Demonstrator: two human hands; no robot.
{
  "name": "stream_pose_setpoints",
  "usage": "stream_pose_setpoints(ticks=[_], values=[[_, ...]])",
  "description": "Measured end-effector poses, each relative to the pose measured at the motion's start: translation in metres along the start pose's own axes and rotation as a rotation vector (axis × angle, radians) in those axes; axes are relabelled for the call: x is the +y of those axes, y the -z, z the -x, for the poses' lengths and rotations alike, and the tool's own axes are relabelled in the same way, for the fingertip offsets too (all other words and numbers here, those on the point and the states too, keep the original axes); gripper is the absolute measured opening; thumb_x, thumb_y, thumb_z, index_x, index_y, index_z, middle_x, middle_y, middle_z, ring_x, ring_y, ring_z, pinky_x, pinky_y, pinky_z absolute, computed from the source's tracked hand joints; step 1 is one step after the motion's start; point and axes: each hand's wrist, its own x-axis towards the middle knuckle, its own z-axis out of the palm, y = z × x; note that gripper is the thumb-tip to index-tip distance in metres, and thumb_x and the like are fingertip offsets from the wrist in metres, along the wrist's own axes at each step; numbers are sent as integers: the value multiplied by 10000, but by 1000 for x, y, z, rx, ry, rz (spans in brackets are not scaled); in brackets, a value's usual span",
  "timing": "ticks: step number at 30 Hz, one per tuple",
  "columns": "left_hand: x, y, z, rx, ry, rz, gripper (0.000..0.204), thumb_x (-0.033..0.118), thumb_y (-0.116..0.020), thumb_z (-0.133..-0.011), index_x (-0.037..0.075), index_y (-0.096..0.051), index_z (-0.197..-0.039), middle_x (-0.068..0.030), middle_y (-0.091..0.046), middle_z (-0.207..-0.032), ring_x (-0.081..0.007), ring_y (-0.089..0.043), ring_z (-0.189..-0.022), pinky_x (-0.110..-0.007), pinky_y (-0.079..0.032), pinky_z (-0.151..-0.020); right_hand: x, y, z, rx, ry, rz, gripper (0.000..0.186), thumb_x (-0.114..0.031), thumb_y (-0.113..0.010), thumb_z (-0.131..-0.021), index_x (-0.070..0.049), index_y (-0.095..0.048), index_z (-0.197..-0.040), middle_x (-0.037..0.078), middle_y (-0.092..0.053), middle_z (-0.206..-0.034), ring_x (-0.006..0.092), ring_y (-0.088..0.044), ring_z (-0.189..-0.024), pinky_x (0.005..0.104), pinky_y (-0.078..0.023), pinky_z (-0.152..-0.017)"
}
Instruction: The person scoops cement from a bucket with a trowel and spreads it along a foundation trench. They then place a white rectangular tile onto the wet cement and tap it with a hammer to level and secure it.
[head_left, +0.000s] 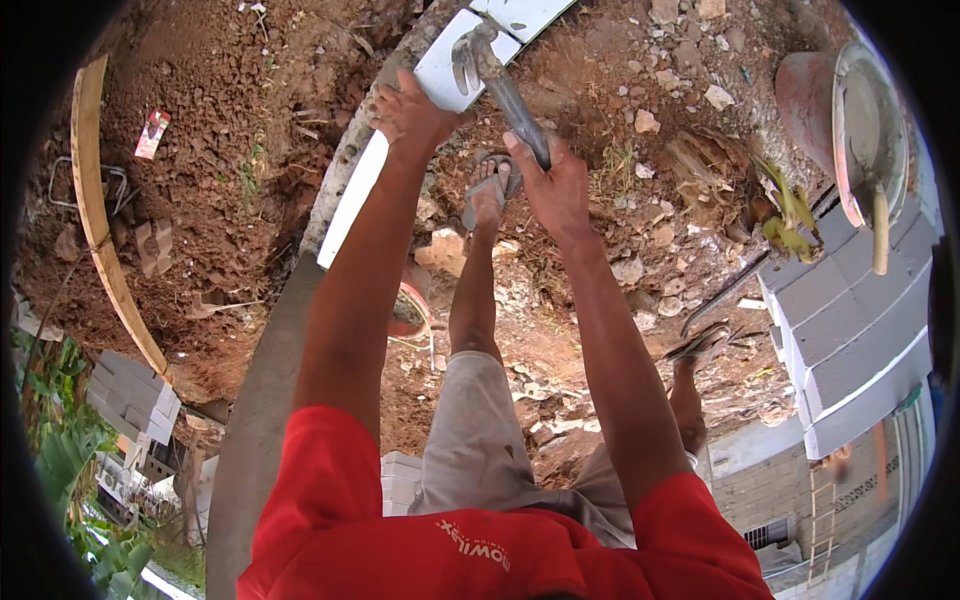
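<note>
My right hand (552, 190) is closed round the dark handle of a claw hammer (510, 97). The hammer's grey head is over a white block (442, 72) in a low row of blocks that runs along the rough concrete edge. My left hand (412, 114) rests on the row just left of the hammer head, fingers spread and holding nothing. Nearer to me, another white block (352, 205) in the row is partly covered by my left forearm. Whether the hammer head touches the block, I cannot tell.
A bucket (803, 105) and a wet, round pan with a handle (848, 130) stand at the right. Below them is a stack of grey blocks (850, 310). Rubble and red soil surround my sandalled feet. A long wooden plank (92, 190) lies at the left.
</note>
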Motion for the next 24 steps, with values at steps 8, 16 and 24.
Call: stream_pose_setpoints(ticks=[8,16,24], values=[[-4,11,6,-26,1,92,1360,687,-901,-641,77,-177,-1618,-342,-241,-1655,-503,-267,-1538,-703,-269,-1188,10,-8,-4,62,111,119,411,-451,-744,-917,-53,-758,-1020,156,-725,-773,304,-716,-740,431,-563,-705],[1,12,-2,-49,13,20,1451,768,-857,-628,58,-109,-1649,-331,-222,-1666,-484,-255,-1548,-685,-314,-1175,-4,-17,-41,20,-75,314,301,-337,-739,-876,-51,-768,-965,199,-748,-825,363,-749,-776,454,-585,-736],[8,12,6,-8,-22,66,1453,777,-895,-548,40,-196,-1587,-372,-213,-1645,-509,-254,-1538,-702,-308,-1176,23,-25,-63,47,-202,490,246,-260,-753,-863,-14,-734,-865,116,-679,-660,233,-626,-567,406,-521,-611]])
